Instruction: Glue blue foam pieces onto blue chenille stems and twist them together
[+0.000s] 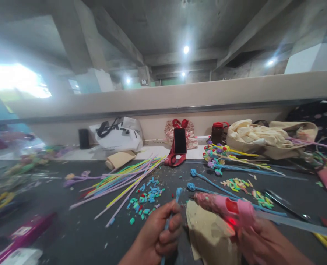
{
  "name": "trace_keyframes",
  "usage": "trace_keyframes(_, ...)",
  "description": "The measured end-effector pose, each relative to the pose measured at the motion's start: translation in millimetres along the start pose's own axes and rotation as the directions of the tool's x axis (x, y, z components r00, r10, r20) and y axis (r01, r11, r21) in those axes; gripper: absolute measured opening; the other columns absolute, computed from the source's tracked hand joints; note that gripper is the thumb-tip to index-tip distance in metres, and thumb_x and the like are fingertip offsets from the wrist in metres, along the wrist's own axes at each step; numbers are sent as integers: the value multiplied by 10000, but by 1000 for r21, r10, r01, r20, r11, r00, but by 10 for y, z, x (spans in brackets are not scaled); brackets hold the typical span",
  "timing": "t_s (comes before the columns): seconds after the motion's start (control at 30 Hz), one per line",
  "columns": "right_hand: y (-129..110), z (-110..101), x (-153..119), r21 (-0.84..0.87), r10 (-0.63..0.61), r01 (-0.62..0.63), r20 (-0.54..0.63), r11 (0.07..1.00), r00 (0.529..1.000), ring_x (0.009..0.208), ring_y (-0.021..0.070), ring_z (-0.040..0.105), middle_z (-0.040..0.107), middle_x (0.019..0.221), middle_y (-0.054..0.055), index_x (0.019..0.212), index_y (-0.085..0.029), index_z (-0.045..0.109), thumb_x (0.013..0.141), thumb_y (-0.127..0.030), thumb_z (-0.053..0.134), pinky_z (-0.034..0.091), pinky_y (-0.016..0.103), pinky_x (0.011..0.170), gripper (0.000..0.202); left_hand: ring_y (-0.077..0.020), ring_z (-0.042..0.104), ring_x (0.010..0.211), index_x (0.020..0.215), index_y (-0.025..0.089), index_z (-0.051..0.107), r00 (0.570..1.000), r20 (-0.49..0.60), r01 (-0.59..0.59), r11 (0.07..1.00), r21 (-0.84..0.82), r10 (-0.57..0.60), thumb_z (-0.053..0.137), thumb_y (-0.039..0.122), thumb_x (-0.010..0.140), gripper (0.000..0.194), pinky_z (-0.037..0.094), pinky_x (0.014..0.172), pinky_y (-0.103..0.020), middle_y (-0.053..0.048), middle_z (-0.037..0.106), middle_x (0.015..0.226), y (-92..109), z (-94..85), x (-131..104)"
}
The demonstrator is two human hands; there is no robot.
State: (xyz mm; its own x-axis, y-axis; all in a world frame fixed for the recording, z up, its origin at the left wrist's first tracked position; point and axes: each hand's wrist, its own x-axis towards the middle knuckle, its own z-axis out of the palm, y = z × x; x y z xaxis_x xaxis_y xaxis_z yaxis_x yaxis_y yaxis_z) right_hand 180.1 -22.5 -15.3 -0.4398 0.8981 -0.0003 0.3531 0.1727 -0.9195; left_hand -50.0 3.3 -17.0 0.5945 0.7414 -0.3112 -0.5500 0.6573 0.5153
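My left hand (167, 228) is closed round a blue pipe cleaner (179, 193), held upright with its small looped tip above the fingers. In my right hand (259, 237) is a pink hot glue gun (242, 211), its nozzle pointing left and a red light glowing on it. A long translucent glue stick (296, 223) sticks out of the back. The nozzle is apart from the pipe cleaner tip. Under the gun lies a piece of brown paper (204, 232). Two blue stems with knotted heads (191, 186) lie just beyond the nozzle.
Small blue and green cut pieces (149, 193) lie left of centre, pastel pieces (238, 184) at right. Long coloured pipe cleaners (125, 180) spread behind them. Further back are flower stems (215, 158), a phone (180, 140), a white bag (119, 134) and scissors (286, 206).
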Motion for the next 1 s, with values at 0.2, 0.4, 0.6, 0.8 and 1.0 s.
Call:
trace_keyframes(0.2, -108, 39, -19, 44, 55, -57, 35, 997, 998, 399, 93, 375, 437, 436, -33, 718, -214, 619, 700, -649, 366, 321, 175, 387, 503, -6, 235, 212, 514, 145, 458, 987, 155, -13, 993, -114, 30, 428, 211, 739, 236, 96, 208, -90, 49, 422, 376, -62, -91, 14)
trace_keyframes(0.4, -192, 63, -11, 63, 59, -63, 64, 996, 996, 407, 101, 402, 428, 435, -32, 733, -208, 623, 667, -676, 377, 374, 185, 424, 533, -12, 190, 186, 423, 144, 415, 958, 274, 87, 996, -15, -80, 393, 244, 756, 349, 92, 189, -105, 49, 350, 285, -78, -106, 33)
trace_keyframes(0.6, -176, 79, -33, 99, 49, -51, 28, 994, 998, 501, 148, 492, 467, 452, -19, 727, -203, 635, 676, -648, 401, 424, 221, 527, 506, -34, 234, 168, 453, 171, 403, 978, 160, 132, 991, -3, -130, 439, 216, 708, 261, 84, 181, -136, 58, 356, 308, -37, -48, 36)
trace_keyframes(0.8, -143, 53, -20, 81, 15, -20, 71, 997, 997, 479, 133, 461, 458, 446, -17, 673, -192, 630, 693, -630, 400, 406, 210, 514, 495, -7, 225, 206, 577, 151, 475, 997, -61, -49, 998, 30, 51, 424, 245, 761, 213, 92, 213, -106, 60, 403, 370, -52, 3, 20)
trace_keyframes(1.0, -37, 59, -39, 138, 72, -80, 67, 987, 995, 461, 77, 307, 356, 510, -51, 717, -191, 575, 716, -592, 419, 288, 160, 420, 431, -11, 368, 291, 729, 133, 511, 923, -307, -169, 960, 224, 234, 476, 223, 756, 100, 230, 264, -93, 25, 523, 504, -20, 64, -35)
